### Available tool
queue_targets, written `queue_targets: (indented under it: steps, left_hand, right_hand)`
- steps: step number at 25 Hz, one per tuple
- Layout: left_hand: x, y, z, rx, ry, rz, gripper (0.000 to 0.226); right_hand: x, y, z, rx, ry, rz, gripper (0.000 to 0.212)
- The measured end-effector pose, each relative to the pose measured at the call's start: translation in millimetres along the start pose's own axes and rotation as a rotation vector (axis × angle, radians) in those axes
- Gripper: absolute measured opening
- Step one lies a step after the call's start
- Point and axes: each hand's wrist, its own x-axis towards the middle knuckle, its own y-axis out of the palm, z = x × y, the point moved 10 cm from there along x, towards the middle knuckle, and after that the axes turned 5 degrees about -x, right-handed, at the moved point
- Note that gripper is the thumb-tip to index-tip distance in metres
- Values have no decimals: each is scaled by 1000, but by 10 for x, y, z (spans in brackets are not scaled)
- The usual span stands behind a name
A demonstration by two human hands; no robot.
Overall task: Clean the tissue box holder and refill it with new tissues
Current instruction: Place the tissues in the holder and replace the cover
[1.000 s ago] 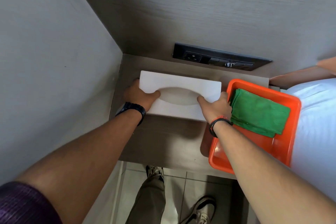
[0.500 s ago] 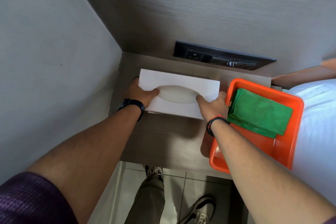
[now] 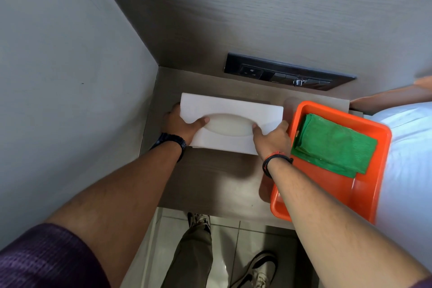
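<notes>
A white tissue box holder (image 3: 230, 110) with an oval opening lies on a grey-brown wooden side table (image 3: 217, 182). My left hand (image 3: 181, 124) grips its left end, thumb at the oval's edge. My right hand (image 3: 272, 138) grips its right end, thumb on top. A thin white layer shows under the holder's front left corner. No tissue sticks out of the oval. A folded green cloth (image 3: 334, 145) lies in an orange tray (image 3: 371, 184) just right of the holder.
A black socket panel (image 3: 287, 75) is set in the wooden wall behind the table. A grey wall (image 3: 58, 89) closes the left side. White bedding (image 3: 411, 159) lies at the right. My legs and shoes stand on the tiled floor (image 3: 224, 236) below.
Both hands keep the same grip on the holder. The holder has shifted slightly away from me, towards the back wall, with its front left corner a little raised.
</notes>
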Motion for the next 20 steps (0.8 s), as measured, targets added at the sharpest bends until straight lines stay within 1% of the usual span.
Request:
queue_targets:
  steps: [1,2,3,4,5,6,7,8,9,10,12,14,17,20]
  left_hand:
    - [-3,0,-11,27,15,-5,94]
    - [-7,-18,-66,120,79,-32,103]
    - [-26,-16,-179,280,204,-61,110]
    - [-69,45,-304,469,361,-67,115]
    - [-124,158,-382,637,494,-36,119]
    - [-169,266,-395,755,572,18,121]
    - [-192,333,-363,824,600,59,122]
    - [-190,357,-329,860,598,73,123]
    - [-175,363,-304,880,587,73,123]
    - [-165,367,-287,899,572,72,123]
    - [-156,385,-287,940,553,80,123]
    - [-164,401,-304,953,547,84,122]
    - [-180,399,-306,940,545,97,122]
    - [-179,393,-301,948,533,104,121]
  right_hand:
    - [-40,-49,35,-15,-28,-32,73]
    - [-104,-140,119,-59,-112,-116,76]
    - [-214,-257,262,-135,-248,-243,73]
    - [-366,-338,433,-227,-410,-373,63]
    - [-502,-327,596,-284,-560,-426,50]
    - [-568,-215,725,-307,-670,-354,36]
    - [-582,-45,814,-327,-723,-213,27]
    - [-564,146,858,-379,-728,-69,23]
    - [-520,297,879,-456,-712,18,23]
    - [-463,382,906,-542,-691,50,24]
    - [-354,444,971,-637,-641,69,24]
    - [-296,472,1018,-725,-632,58,22]
    - [-337,541,1106,-841,-704,30,16]
    - [-376,606,1127,-866,-754,50,17]
